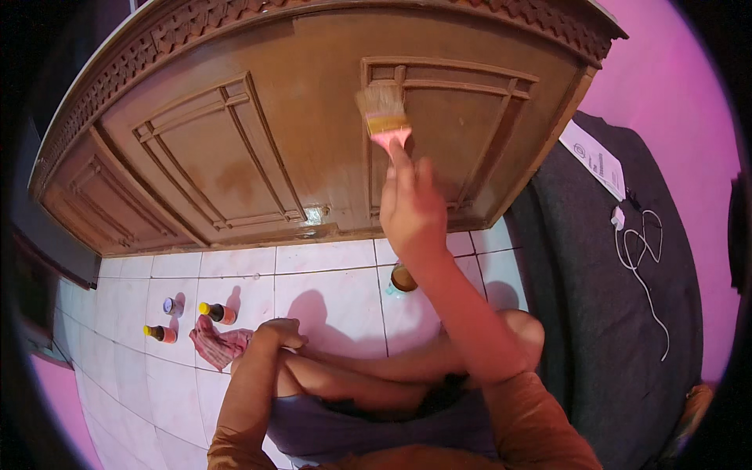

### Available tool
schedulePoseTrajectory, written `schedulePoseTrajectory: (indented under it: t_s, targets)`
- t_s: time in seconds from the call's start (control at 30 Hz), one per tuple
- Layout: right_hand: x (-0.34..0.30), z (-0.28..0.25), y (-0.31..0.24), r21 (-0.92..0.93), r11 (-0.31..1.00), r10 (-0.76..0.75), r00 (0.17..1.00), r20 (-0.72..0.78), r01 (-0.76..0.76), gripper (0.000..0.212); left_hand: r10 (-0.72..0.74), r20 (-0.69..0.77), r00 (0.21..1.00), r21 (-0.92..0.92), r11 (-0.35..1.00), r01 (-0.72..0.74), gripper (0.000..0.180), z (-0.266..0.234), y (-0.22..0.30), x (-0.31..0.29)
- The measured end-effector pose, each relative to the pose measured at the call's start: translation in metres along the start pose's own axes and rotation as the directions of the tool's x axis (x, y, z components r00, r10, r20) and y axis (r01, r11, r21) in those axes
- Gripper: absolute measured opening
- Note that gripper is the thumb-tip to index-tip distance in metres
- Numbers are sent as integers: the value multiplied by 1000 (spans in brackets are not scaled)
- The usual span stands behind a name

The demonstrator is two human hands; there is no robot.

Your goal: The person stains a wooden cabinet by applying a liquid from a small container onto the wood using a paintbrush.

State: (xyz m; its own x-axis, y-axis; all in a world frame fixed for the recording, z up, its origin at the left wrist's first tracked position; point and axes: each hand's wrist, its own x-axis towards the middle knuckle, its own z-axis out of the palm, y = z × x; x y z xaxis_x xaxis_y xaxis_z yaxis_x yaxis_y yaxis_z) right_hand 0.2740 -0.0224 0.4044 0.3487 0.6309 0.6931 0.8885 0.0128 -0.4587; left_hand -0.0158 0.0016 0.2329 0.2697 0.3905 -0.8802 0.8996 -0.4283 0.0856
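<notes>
My right hand (411,207) is closed round the pink handle of a wide, flat paintbrush (385,117). Its pale bristles are raised against the left edge of the right-hand panel of a carved brown wooden cabinet (325,117). Whether the bristle tips touch the wood is hard to tell. Over my bent left knee lies my left hand (280,333), fingers curled in and nothing visible in them. Beside it on the floor is a crumpled pink cloth (218,343). A light-coloured mug (403,280) holding brown liquid stands below my right forearm, partly hidden by it.
Two dark bottles with yellow caps, one nearer (160,334) and one farther (218,313), stand on the white tiles (329,290) with a small jar (171,306). At the right, a dark grey mattress-like surface (611,313) bears a white charger cable (638,266) and a printed sheet (593,157).
</notes>
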Motion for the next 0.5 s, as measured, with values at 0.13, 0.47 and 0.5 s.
schedulePoseTrajectory:
  t_s: [0.13,0.47,0.5]
  targets:
    - [-41,25,22,5,998,63,988,138,-64,49,3,-8,1000,-6,1000,-3,59,8,-7,15]
    - [-3,-16,1,399,910,-82,993,-89,111,35,-11,-8,1000,14,1000,11,62,3,-4,8]
    - [4,-23,-2,400,909,-86,992,-91,115,35,-19,7,1000,11,1000,19,63,2,-4,9]
